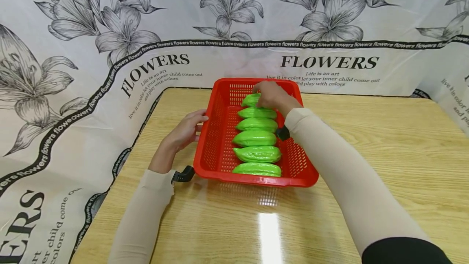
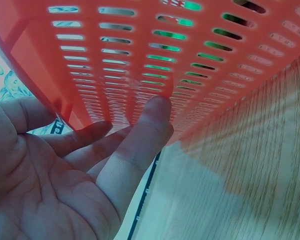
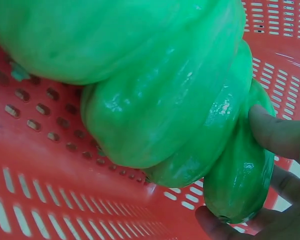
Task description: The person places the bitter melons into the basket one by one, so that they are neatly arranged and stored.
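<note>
A red slotted plastic basket (image 1: 216, 133) stands on the table, holding a column of glossy green, ridged, gourd-like vegetables (image 1: 255, 138). My left hand (image 1: 185, 130) grips the basket's left side, thumb by the rim and fingers against the outer wall. From the left wrist, the fingers (image 2: 152, 117) are seen touching the slotted wall (image 2: 115, 55). Inside the far end, my right hand (image 1: 272, 95) holds the farthest green gourd (image 1: 250, 100). The right wrist view shows thumb and fingers around that gourd (image 3: 240, 175), beside the others (image 3: 160, 100).
Wood-grain table (image 1: 384, 154) surrounds the basket, with a bright light reflection in front. A white cloth printed with flowers and lettering (image 1: 234, 64) hangs along the back and left. Dark wrist-camera mounts sit at the left cuff (image 1: 157, 178) and beneath the right wrist.
</note>
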The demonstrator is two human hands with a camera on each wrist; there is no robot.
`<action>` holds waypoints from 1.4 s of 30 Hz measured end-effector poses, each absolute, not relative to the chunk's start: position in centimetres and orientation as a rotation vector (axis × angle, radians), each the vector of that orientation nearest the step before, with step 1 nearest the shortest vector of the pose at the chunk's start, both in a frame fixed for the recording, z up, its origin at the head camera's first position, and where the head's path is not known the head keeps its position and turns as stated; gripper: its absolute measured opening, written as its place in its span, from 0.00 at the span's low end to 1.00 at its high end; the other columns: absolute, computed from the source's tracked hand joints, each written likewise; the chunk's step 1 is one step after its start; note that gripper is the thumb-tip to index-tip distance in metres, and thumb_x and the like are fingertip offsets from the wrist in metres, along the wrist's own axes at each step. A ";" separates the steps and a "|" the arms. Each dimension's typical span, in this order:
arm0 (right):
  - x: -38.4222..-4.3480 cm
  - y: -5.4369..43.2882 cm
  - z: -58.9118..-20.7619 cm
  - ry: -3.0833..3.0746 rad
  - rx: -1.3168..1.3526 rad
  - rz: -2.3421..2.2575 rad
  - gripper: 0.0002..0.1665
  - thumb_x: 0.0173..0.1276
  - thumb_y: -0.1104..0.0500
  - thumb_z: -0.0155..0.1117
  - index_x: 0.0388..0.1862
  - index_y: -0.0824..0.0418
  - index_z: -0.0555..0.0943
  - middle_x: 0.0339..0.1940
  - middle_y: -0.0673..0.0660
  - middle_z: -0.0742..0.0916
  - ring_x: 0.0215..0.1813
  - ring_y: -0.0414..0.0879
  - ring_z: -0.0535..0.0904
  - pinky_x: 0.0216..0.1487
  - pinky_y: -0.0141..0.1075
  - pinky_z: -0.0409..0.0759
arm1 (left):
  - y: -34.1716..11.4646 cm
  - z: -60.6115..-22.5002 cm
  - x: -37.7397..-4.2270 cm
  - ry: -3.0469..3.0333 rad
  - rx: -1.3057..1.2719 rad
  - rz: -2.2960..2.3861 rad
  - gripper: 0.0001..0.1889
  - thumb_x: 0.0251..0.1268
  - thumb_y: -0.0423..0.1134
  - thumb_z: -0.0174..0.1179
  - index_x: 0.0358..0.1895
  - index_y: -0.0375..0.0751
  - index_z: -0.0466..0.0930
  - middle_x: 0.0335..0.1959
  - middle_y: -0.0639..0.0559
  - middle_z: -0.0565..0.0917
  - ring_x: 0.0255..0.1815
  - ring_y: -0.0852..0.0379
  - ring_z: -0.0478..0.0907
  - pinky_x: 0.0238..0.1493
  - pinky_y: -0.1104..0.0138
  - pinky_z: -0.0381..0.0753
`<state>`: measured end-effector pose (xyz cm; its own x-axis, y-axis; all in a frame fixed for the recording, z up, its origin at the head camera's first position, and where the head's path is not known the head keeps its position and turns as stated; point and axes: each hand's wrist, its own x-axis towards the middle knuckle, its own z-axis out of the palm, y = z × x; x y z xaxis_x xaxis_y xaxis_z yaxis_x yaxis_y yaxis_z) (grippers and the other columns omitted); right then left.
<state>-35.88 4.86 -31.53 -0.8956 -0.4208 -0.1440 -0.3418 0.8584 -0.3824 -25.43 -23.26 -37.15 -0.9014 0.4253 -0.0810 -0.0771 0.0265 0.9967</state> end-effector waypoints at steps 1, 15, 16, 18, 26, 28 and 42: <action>-35.9 4.9 -31.6 2.816 -0.588 -0.528 0.31 0.66 0.66 0.67 0.69 0.67 0.74 0.69 0.66 0.76 0.70 0.62 0.69 0.73 0.52 0.68 | -23.3 -37.1 -25.4 1.957 0.358 1.933 0.24 0.82 0.41 0.39 0.73 0.34 0.64 0.61 0.29 0.72 0.52 0.40 0.83 0.42 0.54 0.89; -35.9 5.1 -31.9 2.823 -0.523 -0.671 0.36 0.65 0.63 0.71 0.70 0.70 0.70 0.69 0.67 0.76 0.68 0.61 0.70 0.73 0.52 0.67 | -23.4 -37.3 -25.4 1.954 0.347 1.934 0.24 0.82 0.40 0.39 0.73 0.33 0.63 0.61 0.29 0.72 0.50 0.44 0.84 0.41 0.56 0.89; -35.9 5.2 -31.8 2.829 -0.522 -0.671 0.36 0.65 0.63 0.71 0.70 0.70 0.70 0.68 0.67 0.76 0.68 0.61 0.70 0.73 0.52 0.67 | -23.3 -37.3 -25.5 1.951 0.348 1.935 0.24 0.82 0.40 0.39 0.73 0.32 0.63 0.61 0.29 0.72 0.50 0.44 0.84 0.41 0.56 0.89; -36.0 5.4 -31.6 2.839 -0.519 -0.671 0.36 0.64 0.63 0.70 0.69 0.70 0.71 0.68 0.67 0.76 0.68 0.62 0.70 0.72 0.52 0.67 | -23.2 -37.3 -25.5 1.946 0.350 1.936 0.24 0.82 0.40 0.39 0.73 0.32 0.63 0.61 0.29 0.72 0.50 0.44 0.84 0.41 0.56 0.89; -35.1 6.7 -29.9 2.800 -0.501 -0.804 0.35 0.66 0.61 0.70 0.70 0.69 0.71 0.70 0.69 0.74 0.71 0.64 0.68 0.72 0.55 0.68 | -22.6 -37.5 -26.0 1.953 0.344 1.918 0.24 0.81 0.41 0.40 0.73 0.33 0.64 0.63 0.28 0.72 0.57 0.35 0.80 0.42 0.55 0.89; -34.7 6.9 -29.4 2.811 -0.510 -0.814 0.35 0.66 0.60 0.71 0.70 0.68 0.71 0.70 0.68 0.75 0.71 0.64 0.68 0.72 0.55 0.67 | -22.6 -37.4 -26.1 1.965 0.344 1.910 0.24 0.81 0.41 0.39 0.73 0.34 0.64 0.63 0.29 0.72 0.56 0.36 0.80 0.42 0.55 0.89; -30.3 8.1 -26.8 2.838 -0.693 -0.762 0.33 0.70 0.56 0.68 0.71 0.65 0.72 0.70 0.64 0.76 0.74 0.61 0.67 0.73 0.56 0.65 | -23.8 -37.4 -25.9 2.139 0.275 1.819 0.25 0.81 0.42 0.43 0.75 0.39 0.60 0.63 0.34 0.74 0.57 0.38 0.81 0.42 0.53 0.89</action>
<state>-30.31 8.13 -26.77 -0.8874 -0.4610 0.0001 -0.3991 0.7681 -0.5007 -25.94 -23.85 -37.43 -0.9305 0.3474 -0.1164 -0.0590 0.1713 0.9834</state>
